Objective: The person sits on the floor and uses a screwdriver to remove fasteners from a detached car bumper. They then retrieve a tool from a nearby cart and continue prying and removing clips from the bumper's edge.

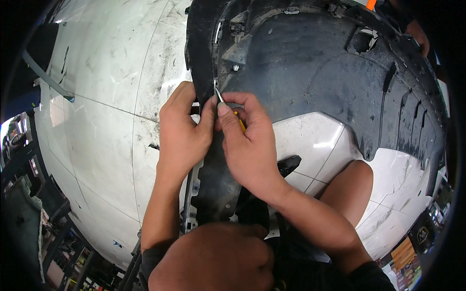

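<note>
A large dark plastic car part, shaped like a wheel arch liner (301, 63), lies on the floor in front of me and curves to the right. Along its left side runs a narrow black edge strip (202, 53). My left hand (182, 131) pinches this strip, with the thumb on top and the fingers beyond the outer edge. In my right hand (250, 145) is a screwdriver (220, 95) with a thin metal shaft and yellow on its handle. Its shaft reaches a small pale slot (215, 83) in the seam, beside my left thumb. Most of the handle is hidden by my fingers.
Pale floor tiles (102, 97) with dark scuffs spread to the left. My bent knee (349, 186) and a black shoe (290, 165) are at right. Another person's hand (418, 38) shows at the far upper right. Dark racks and parts (29, 208) stand at the lower left.
</note>
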Tool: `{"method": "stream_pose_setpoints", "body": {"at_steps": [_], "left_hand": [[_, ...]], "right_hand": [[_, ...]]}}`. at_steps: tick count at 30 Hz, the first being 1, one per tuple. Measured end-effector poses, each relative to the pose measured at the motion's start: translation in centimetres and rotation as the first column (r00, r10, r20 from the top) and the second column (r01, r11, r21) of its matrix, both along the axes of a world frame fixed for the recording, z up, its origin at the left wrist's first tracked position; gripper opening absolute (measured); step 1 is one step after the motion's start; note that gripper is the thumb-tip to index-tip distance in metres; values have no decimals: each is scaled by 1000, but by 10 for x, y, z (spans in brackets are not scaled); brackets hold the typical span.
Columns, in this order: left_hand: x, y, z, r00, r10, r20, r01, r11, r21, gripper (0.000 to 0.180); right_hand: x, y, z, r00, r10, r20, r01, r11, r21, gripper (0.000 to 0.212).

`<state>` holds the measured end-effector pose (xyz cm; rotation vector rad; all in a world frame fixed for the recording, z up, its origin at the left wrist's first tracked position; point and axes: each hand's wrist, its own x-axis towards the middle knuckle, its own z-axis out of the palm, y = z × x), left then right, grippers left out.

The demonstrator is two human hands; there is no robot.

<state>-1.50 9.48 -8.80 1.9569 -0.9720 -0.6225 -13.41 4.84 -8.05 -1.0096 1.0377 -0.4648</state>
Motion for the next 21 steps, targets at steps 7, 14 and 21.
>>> {"method": "stream_pose_setpoints", "body": {"at_steps": [7, 14, 21], "left_hand": [[-1, 5, 7, 1000, -4, 1, 4, 1000, 28, 6], [-16, -2, 6, 986, 81, 147, -89, 995, 54, 11], [-11, 1, -1, 985, 77, 156, -86, 995, 53, 9]], "right_hand": [[17, 19, 1, 991, -128, -45, 123, 987, -108, 28], [29, 32, 2, 946, -323, 39, 325, 945, -36, 27], [29, 33, 2, 926, -361, 113, 360, 933, 25, 27]]}}
